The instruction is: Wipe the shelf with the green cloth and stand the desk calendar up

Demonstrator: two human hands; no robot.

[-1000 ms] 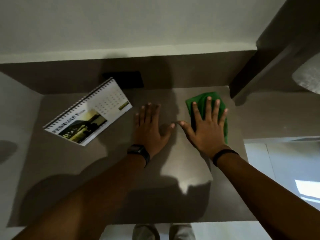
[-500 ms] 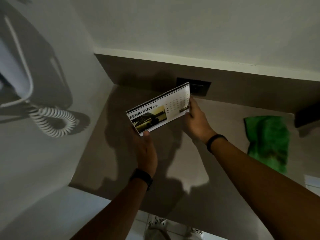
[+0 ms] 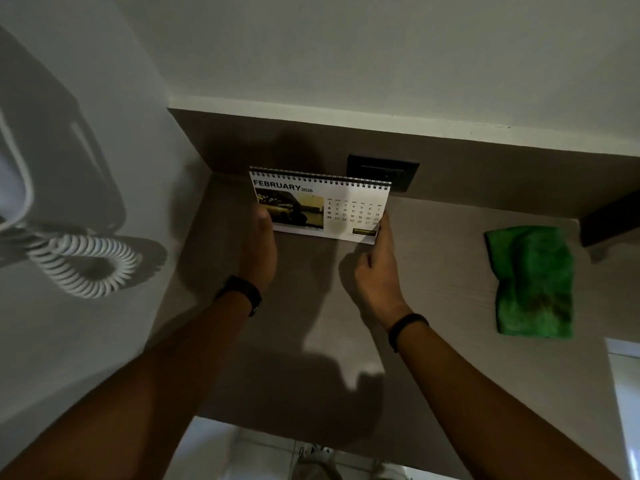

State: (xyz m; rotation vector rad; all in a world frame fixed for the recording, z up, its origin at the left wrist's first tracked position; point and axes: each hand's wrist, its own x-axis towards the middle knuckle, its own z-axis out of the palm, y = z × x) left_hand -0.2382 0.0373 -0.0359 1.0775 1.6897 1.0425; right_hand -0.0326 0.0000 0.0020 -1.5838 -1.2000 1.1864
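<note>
The spiral-bound desk calendar (image 3: 320, 206), open at February, stands upright near the back of the brown shelf (image 3: 433, 271), its face toward me. My left hand (image 3: 259, 247) grips its lower left corner. My right hand (image 3: 375, 271) pinches its lower right corner. The green cloth (image 3: 531, 282) lies crumpled on the shelf's right side, apart from both hands.
A dark wall socket (image 3: 382, 172) sits on the back panel just behind the calendar. A white handset with a coiled cord (image 3: 86, 265) hangs on the left wall. A dark ledge (image 3: 609, 220) juts in at the right. My shoes show below the shelf's front edge.
My right hand left the green cloth on the shelf. Both hands picked the calendar up from lying flat, turned it level and brought it upright near the back panel.
</note>
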